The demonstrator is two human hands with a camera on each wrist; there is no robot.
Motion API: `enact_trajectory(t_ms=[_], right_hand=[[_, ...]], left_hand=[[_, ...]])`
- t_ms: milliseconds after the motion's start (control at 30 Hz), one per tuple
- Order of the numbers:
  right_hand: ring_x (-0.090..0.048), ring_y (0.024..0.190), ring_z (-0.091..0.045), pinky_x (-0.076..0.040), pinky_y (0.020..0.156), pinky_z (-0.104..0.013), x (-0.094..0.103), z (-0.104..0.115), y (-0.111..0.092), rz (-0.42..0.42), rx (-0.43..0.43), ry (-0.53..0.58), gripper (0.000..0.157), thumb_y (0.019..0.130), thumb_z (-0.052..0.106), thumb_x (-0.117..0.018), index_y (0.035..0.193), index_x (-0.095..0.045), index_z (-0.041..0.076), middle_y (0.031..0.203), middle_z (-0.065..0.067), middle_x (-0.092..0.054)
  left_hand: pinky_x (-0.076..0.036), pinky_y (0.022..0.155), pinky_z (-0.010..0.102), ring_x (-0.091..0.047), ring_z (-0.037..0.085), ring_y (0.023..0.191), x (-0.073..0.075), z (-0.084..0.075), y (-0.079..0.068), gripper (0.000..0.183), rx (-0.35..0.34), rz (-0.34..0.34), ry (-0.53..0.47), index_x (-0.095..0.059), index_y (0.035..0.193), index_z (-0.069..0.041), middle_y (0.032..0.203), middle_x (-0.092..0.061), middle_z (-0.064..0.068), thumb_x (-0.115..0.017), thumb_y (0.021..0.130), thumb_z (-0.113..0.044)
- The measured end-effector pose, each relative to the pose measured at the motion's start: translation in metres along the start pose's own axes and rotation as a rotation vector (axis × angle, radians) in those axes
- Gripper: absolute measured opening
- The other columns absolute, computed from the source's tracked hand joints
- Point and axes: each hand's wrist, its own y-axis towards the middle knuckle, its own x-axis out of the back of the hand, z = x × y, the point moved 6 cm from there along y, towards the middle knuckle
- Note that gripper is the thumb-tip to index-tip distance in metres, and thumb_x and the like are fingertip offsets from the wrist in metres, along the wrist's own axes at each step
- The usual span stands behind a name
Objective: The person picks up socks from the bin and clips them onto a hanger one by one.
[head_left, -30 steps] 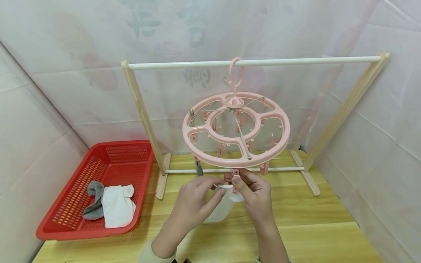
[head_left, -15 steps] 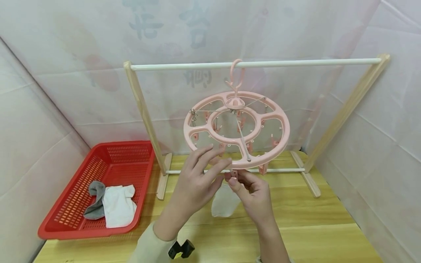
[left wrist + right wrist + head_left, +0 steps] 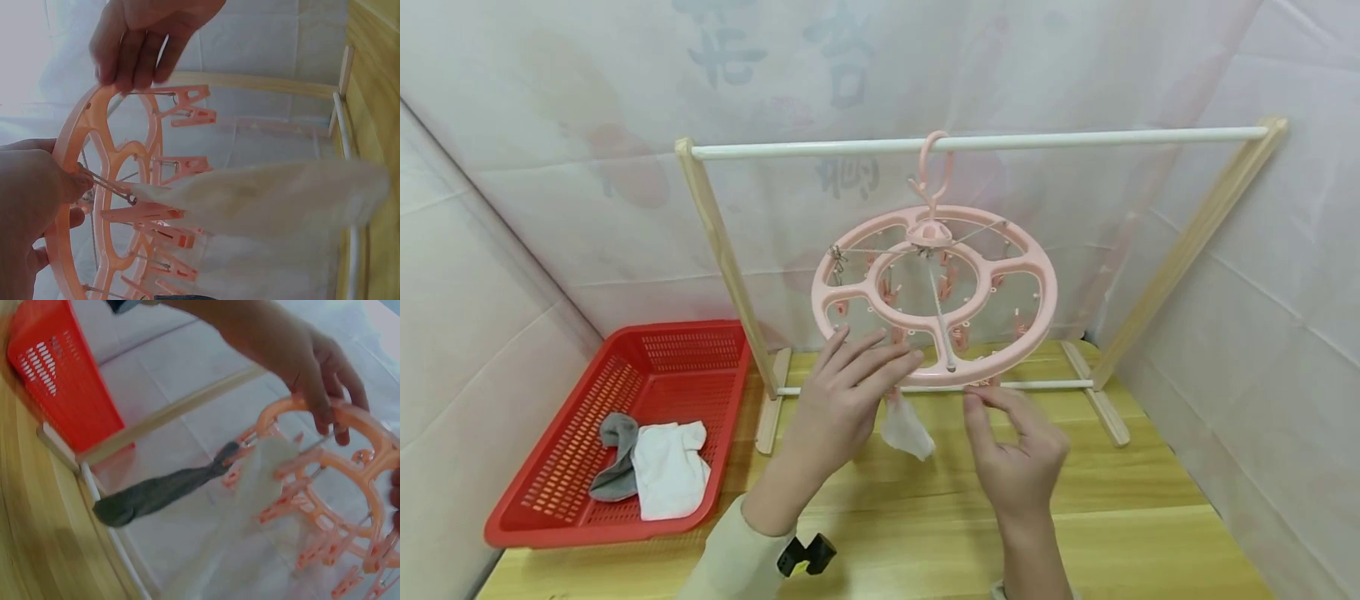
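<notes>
A pink round clip hanger [image 3: 992, 364] hangs by its hook from a rack's white bar. A white sock [image 3: 908, 429] dangles from a peg [image 3: 150, 212] under the front rim. My left hand [image 3: 846, 396] grips the rim at front left, with fingers over it in the right wrist view. At the front right, my right hand [image 3: 1022, 450] pinches the rim's lower edge between thumb and index finger. Behind the white sock, in the right wrist view, a grey sock [image 3: 162, 494] hangs from another peg; in the head view my left hand hides it.
A red perforated basket [image 3: 602, 533] stands on the left of the wooden table [image 3: 1120, 542]. In it lie a grey sock [image 3: 617, 467] and a white cloth piece [image 3: 670, 471]. The wooden rack's uprights [image 3: 718, 242] flank the hanger; several free pegs [image 3: 281, 509] hang beneath it.
My left hand has let go of the white sock and moved up to the rim. My right hand has left the peg and shifted right. The ring has turned, carrying the sock leftward.
</notes>
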Motion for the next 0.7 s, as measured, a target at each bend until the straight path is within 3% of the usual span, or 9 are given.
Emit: enact_trajectory(t_ms=[67, 133, 200, 267, 367, 500, 700], right_hand=[[-0.068, 0.081, -0.019, -0.053, 0.084, -0.018, 0.007, 0.007, 0.004, -0.161, 0.065, -0.048, 0.009, 0.078, 0.001, -0.073, 0.078, -0.072, -0.008, 0.077, -0.023, -0.069], [-0.066, 0.089, -0.027, -0.052, 0.089, -0.025, 0.01, 0.011, 0.008, -0.246, 0.124, -0.084, 0.014, 0.08, 0.003, -0.071, 0.084, -0.071, -0.01, 0.086, -0.026, -0.068], [-0.063, 0.108, -0.035, -0.049, 0.102, -0.034, 0.011, 0.008, 0.01, -0.228, 0.177, -0.136, 0.019, 0.084, 0.005, -0.07, 0.098, -0.073, -0.008, 0.103, -0.027, -0.067], [-0.055, 0.126, -0.041, -0.043, 0.11, -0.043, 0.01, 0.004, 0.01, -0.157, 0.215, -0.179, 0.025, 0.091, 0.007, -0.067, 0.113, -0.072, -0.004, 0.121, -0.028, -0.064], [-0.045, 0.136, -0.043, -0.037, 0.113, -0.049, 0.011, -0.001, 0.01, -0.05, 0.25, -0.248, 0.028, 0.098, 0.014, -0.063, 0.121, -0.07, -0.002, 0.13, -0.026, -0.062], [-0.052, 0.13, -0.044, -0.039, 0.111, -0.051, 0.011, -0.004, 0.01, -0.043, 0.256, -0.273, 0.025, 0.097, 0.018, -0.064, 0.108, -0.075, -0.001, 0.12, -0.023, -0.068], [-0.066, 0.11, -0.043, -0.044, 0.107, -0.048, 0.006, 0.002, 0.01, -0.139, 0.285, -0.245, 0.021, 0.093, 0.017, -0.068, 0.093, -0.078, -0.001, 0.102, -0.021, -0.074]], left_hand=[[-0.029, 0.118, 0.052, -0.056, 0.025, 0.13, 0.003, 0.001, 0.0, 0.04, -0.006, -0.001, -0.019, -0.067, 0.129, -0.023, 0.129, -0.067, -0.003, -0.064, 0.094, -0.003], [-0.028, 0.118, 0.053, -0.055, 0.025, 0.131, 0.006, 0.002, -0.001, 0.039, -0.009, 0.005, -0.034, -0.068, 0.127, -0.023, 0.129, -0.067, -0.003, -0.063, 0.094, -0.003], [-0.027, 0.119, 0.054, -0.054, 0.025, 0.132, 0.008, 0.003, -0.001, 0.037, -0.014, 0.019, -0.048, -0.068, 0.127, -0.022, 0.128, -0.068, -0.004, -0.062, 0.095, -0.004], [-0.026, 0.119, 0.054, -0.054, 0.025, 0.133, 0.009, 0.004, -0.002, 0.036, -0.018, 0.033, -0.064, -0.068, 0.127, -0.022, 0.128, -0.067, -0.004, -0.062, 0.096, -0.005], [-0.024, 0.12, 0.055, -0.052, 0.025, 0.134, 0.01, 0.005, -0.003, 0.037, -0.023, 0.06, -0.075, -0.067, 0.127, -0.023, 0.129, -0.067, -0.005, -0.063, 0.095, -0.005], [-0.022, 0.12, 0.057, -0.051, 0.026, 0.136, 0.012, 0.007, -0.005, 0.042, -0.032, 0.08, -0.076, -0.066, 0.129, -0.023, 0.131, -0.066, -0.005, -0.065, 0.093, -0.001], [-0.023, 0.119, 0.056, -0.048, 0.027, 0.138, 0.015, 0.006, -0.007, 0.043, -0.024, 0.053, -0.028, -0.064, 0.131, -0.021, 0.136, -0.063, -0.001, -0.069, 0.092, -0.006]])
